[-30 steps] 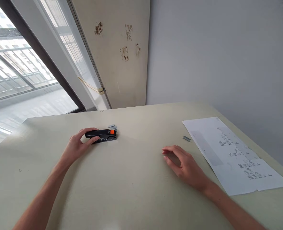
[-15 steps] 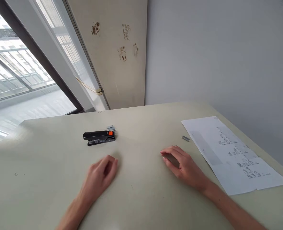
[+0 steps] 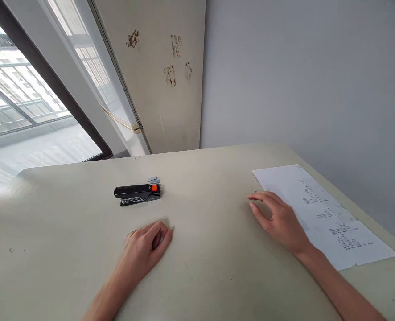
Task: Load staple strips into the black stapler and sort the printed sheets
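Note:
My left hand (image 3: 147,247) rests on the table with its fingers curled in and the thumb near the index finger; nothing shows in it. Beyond it lies a black stapler (image 3: 137,195) with an orange button, and a few strips of staples (image 3: 154,180) sit just behind the stapler. My right hand (image 3: 279,220) is over the left edge of a printed sheet of paper (image 3: 318,200), thumb and fingers apart. Its fingers hide the single staple strip near the paper, so contact with it cannot be made out.
The pale table (image 3: 200,187) ends at a grey wall (image 3: 301,80) on the right. At the back stands a beige panel (image 3: 164,111) with brown marks, and a window (image 3: 23,98) is at the left.
My right hand has moved right and away from me, over the staple strip and the paper's edge. My left hand has shifted slightly right, still curled. The stapler stays in place.

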The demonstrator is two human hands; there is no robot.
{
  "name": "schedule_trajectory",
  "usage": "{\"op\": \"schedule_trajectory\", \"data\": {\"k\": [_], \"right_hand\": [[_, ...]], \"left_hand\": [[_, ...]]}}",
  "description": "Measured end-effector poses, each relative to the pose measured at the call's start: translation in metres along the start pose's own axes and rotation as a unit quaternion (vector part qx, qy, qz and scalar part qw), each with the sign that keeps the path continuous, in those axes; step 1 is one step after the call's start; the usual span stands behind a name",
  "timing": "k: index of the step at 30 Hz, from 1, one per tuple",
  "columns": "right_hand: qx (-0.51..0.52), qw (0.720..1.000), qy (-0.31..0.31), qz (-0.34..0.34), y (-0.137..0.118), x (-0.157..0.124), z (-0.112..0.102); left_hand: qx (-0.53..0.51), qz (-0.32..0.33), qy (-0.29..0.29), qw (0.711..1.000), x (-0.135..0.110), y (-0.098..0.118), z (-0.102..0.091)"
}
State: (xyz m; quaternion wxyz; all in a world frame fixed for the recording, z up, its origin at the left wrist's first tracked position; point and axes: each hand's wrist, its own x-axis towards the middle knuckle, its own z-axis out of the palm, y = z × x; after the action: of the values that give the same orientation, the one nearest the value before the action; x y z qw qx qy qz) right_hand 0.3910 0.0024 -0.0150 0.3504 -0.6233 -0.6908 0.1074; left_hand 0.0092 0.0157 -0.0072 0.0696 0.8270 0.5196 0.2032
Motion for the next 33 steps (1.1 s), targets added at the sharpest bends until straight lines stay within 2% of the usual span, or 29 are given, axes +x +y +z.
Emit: {"op": "schedule_trajectory", "data": {"k": [2,4,11,22,29,33], "right_hand": [[-0.056,0.996,0.062,0.020,0.013,0.003,-0.002],[-0.088,0.991,0.089,0.044,0.024,0.004,-0.003],[-0.125,0.987,0.068,0.079,0.042,0.003,0.001],[-0.092,0.990,0.063,0.086,0.040,0.004,0.004],[-0.014,0.993,0.039,0.109,0.034,0.005,0.003],[0.035,0.989,0.042,0.139,0.019,0.006,0.010]], "left_hand": [[0.000,0.000,-0.002,1.000,0.000,0.000,0.000],[-0.003,0.002,-0.001,1.000,0.000,0.001,0.000],[-0.005,0.006,0.004,1.000,0.001,0.003,-0.001],[-0.001,-0.002,-0.001,1.000,0.001,0.002,-0.001],[-0.005,-0.007,-0.004,1.000,0.000,0.005,-0.003],[-0.006,-0.009,-0.007,1.000,0.000,0.004,-0.002]]}}
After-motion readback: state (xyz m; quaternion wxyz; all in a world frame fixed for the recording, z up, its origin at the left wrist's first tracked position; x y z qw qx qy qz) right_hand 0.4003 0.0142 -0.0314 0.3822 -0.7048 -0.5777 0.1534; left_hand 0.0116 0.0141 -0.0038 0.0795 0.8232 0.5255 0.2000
